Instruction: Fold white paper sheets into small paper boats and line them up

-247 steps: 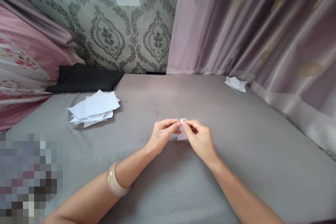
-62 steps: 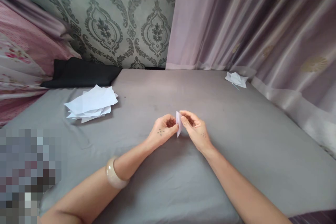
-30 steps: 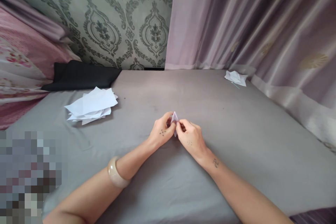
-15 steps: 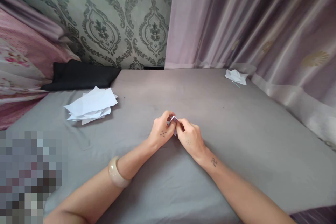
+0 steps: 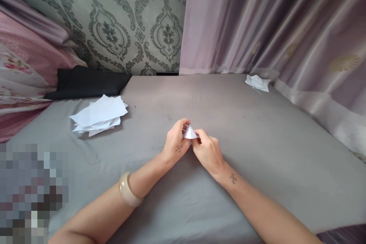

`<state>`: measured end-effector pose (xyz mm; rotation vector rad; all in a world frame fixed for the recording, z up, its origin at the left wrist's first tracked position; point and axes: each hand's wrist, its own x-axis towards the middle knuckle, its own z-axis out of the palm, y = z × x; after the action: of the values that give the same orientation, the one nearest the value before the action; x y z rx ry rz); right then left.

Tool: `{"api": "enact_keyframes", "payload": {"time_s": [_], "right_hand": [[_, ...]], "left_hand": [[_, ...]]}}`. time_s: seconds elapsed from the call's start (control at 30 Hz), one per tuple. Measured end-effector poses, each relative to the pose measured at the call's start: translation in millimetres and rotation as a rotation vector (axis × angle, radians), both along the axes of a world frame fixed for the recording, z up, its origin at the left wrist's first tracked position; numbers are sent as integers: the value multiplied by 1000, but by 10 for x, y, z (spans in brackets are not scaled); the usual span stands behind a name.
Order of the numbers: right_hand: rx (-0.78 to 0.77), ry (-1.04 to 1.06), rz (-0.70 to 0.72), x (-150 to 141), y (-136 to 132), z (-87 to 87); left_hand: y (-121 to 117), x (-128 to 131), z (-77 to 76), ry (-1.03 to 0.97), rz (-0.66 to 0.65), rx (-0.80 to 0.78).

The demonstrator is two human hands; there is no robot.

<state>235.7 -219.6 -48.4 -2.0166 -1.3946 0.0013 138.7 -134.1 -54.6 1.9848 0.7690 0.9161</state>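
- Two forearms (image 5: 253, 198) slant in from bottom edge, wrists converging.
- Frame centre: left hand (image 5: 175, 141) and right hand (image 5: 208, 148), fingers curled, both pinching folded paper (image 5: 190, 133), peak up; probably two-sided so folds don't spring open.
- Paper stack (image 5: 98, 112), left, likely aside for hand room.
- Smaller paper pile (image 5: 257, 82), upper right.

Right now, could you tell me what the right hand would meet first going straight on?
Past the folded white paper it holds, the right hand would probably meet the left hand first; depth is unclear.
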Motion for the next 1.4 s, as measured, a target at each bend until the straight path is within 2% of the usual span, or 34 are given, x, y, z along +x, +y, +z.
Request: {"api": "enact_keyframes", "payload": {"time_s": [0.17,0.33,0.43,0.53,0.67,0.8,0.87,0.97,1.2,1.27,1.4], "right_hand": [[40,-20,18,-17,-22,-4],[15,-42,-12,-36,-32,2],[0,0,-17,-32,-35,18],[-10,133,24,15,-49,48],[-18,405,158,152,-80,129],[18,752,181,284,-93,225],[19,899,204,313,-91,261],[21,1011,209,318,-86,288],[-45,1080,208,368,-85,301],[-60,1069,214,409,-88,285],[-58,1063,212,501,-84,226]], "left_hand": [[-3,-19,28,46,-59,-30],[-49,-28,80,-10,7,-33],[-35,-40,65,-44,-17,-8],[11,-63,18,0,-27,87],[55,-91,-14,54,-36,240],[49,-104,20,46,-136,245],[32,-110,41,24,-205,203],[7,-119,63,19,-263,121],[11,-99,64,28,-296,-104],[26,-80,51,-4,-340,-204],[85,-49,51,-91,-531,-504]]}}
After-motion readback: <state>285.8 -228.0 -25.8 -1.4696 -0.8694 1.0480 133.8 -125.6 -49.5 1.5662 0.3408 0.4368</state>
